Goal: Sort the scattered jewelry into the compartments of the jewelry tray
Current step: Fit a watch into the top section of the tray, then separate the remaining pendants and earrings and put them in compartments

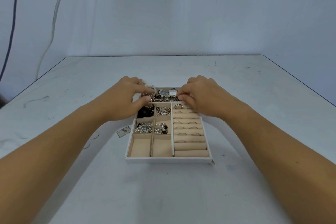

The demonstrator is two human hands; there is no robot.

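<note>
— Starting at the left, what's around you?

— A dark cable point(12, 23) and a white cable point(54, 14) hang down a pale, plain wall point(181, 5). Below it is my white table point(181, 196), scuffed with dark marks. On it, by my left forearm, lie two thin hoops point(95, 135) and a small clear packet point(123, 131), just beside the tray's left wall.

— And your left hand?

— My left hand point(127, 96) sits over the far left corner of the jewelry tray point(169, 160), fingers curled down into the long back compartment, thumb tip pressed near a watch point(151, 88). I cannot tell whether I actually have hold of anything.

— The tray itself?

— White outside, beige inside, in the middle of the table. The back compartment holds the watches point(168, 93) and tangled metal pieces. On the left side: black beads point(145, 112), silver pins point(163, 111), pearl earrings point(143, 128), mixed earrings point(161, 128), then two bare front compartments. On the right, rings point(187, 128) are tucked between the ring rolls point(190, 145).

— Right hand?

— My right hand point(201, 94) is curled, fingertips pinched down at the back compartment's right end, beside a square-faced watch point(172, 93); what they pinch is hidden.
</note>
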